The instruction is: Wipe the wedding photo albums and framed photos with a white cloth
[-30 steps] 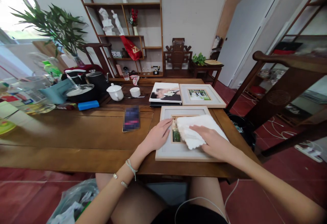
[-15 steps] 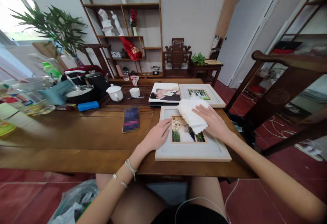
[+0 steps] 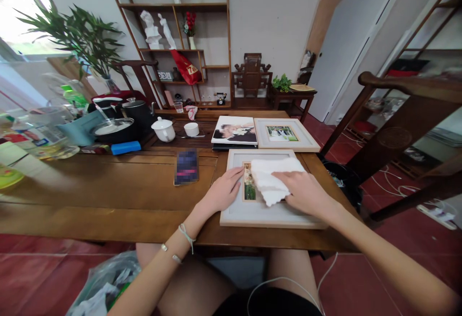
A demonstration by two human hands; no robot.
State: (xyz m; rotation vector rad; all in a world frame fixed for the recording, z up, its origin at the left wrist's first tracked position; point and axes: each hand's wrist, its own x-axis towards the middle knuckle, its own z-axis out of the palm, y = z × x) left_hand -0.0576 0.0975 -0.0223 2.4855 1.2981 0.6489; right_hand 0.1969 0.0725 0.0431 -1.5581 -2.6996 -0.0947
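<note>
A picture frame point(image 3: 231, 212) with a pale wooden edge and a white mount lies flat on the table in front of me. My left hand point(image 3: 225, 190) rests on its left side, fingers stretched toward the small photo point(image 3: 249, 186) in the middle. On the glass, my right hand point(image 3: 306, 191) presses a white cloth point(image 3: 272, 179), with the fingers bent over its right part. The cloth hides most of the photo, and some of my right fingertips are out of sight.
Behind lie a second frame point(image 3: 310, 138) and a white photo panel point(image 3: 234, 138). A phone point(image 3: 186, 167) lies to the left. Farther back stand a lidded white cup point(image 3: 163, 129), a small white bowl point(image 3: 191, 129) and a dark kettle point(image 3: 137, 114). A wooden chair point(image 3: 404, 119) stands at right.
My right hand and the cloth have moved down toward me across the frame, and the cloth now covers more of the photo. My left hand has stayed in place.
</note>
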